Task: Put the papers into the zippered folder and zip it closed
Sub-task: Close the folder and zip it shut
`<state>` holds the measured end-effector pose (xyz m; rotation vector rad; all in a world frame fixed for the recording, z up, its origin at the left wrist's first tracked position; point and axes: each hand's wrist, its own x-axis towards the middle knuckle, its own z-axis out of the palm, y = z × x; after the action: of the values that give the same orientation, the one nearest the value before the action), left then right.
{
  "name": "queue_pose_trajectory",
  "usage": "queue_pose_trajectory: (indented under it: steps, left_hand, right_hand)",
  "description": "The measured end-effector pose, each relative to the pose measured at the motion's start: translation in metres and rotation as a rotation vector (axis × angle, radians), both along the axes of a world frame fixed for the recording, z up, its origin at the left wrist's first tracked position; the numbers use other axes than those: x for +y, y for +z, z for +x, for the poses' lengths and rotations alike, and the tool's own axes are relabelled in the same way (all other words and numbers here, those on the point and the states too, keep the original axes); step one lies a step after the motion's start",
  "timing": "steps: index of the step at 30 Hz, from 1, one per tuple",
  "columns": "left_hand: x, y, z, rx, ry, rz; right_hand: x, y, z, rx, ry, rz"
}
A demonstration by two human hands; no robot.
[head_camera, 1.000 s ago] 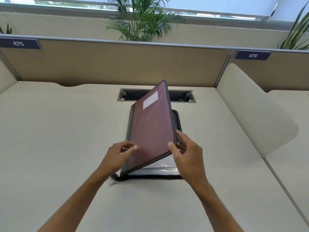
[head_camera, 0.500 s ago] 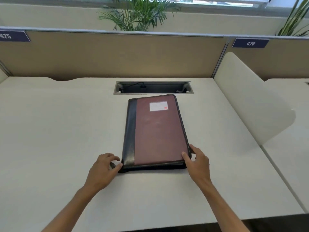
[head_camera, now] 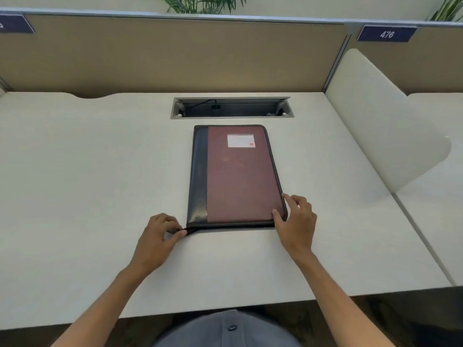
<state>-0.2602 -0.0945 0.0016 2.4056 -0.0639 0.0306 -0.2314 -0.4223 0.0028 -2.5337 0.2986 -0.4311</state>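
Folder [head_camera: 238,176] lay shut between hands; zipping step. Left hand [head_camera: 156,237] pinched zipper end [head_camera: 184,231]; right hand [head_camera: 297,219] gripped corner. Next: probably pull slider along edge.

Folder [head_camera: 238,176] lies flat and shut on the worktop [head_camera: 87,184], centred, long side running away from the person. Cable slot [head_camera: 231,108] set into the worktop just behind it; partition [head_camera: 175,53] along the back edge, plants [head_camera: 200,3] beyond that. Side divider [head_camera: 380,121] stands to the right. Left hand [head_camera: 156,237] at the folder's near-left corner, right hand [head_camera: 297,220] at its near-right corner.
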Motion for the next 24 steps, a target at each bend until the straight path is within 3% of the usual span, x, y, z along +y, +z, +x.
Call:
queue_pose_trajectory:
  steps: [6,12,20,24]
  left_hand:
    - [-0.001,0.006,-0.006,0.097,0.032,-0.181]
    - [0.005,0.011,-0.009,0.194,0.054,-0.305]
    - [0.005,0.008,-0.018,0.26,0.07,-0.461]
    - [0.005,0.007,-0.017,0.279,0.083,-0.531]
  right_hand:
    - [0.044,0.01,-0.015,-0.095,0.284,0.01]
    - [0.099,0.006,-0.036,-0.012,0.507,0.076]
    - [0.15,-0.002,-0.047,0.126,0.571,0.082]
    - [0.163,-0.005,-0.049,0.133,0.502,0.11]
